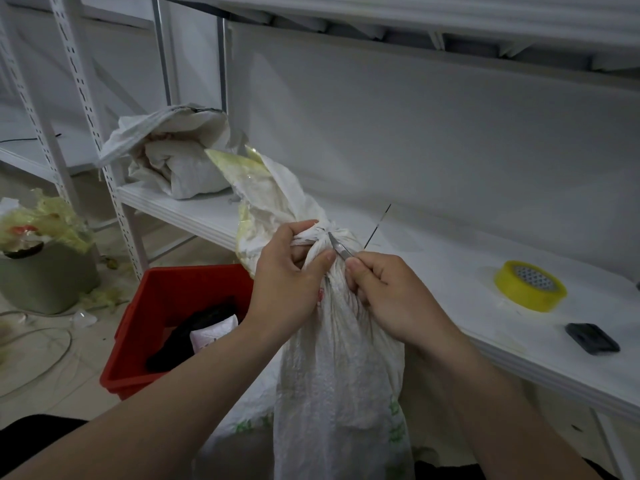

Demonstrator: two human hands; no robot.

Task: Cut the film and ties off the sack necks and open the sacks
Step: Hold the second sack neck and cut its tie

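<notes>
A white woven sack (341,368) stands upright in front of me, its neck bunched and tied at a knot (320,233). Above the knot the sack's top flap (266,192) carries yellowish film. My left hand (289,275) grips the neck just below the tie, thumb pressed on the fabric. My right hand (384,296) pinches a small thin blade (338,249) whose tip touches the tie. A second white sack (176,157), its mouth open, lies on the shelf at the back left.
A white shelf board (467,271) runs behind the sack and holds a yellow tape roll (530,289) and a small dark object (592,338). A red crate (162,327) sits on the floor at left. A green bin (45,271) holds film scraps. Cables lie on the floor.
</notes>
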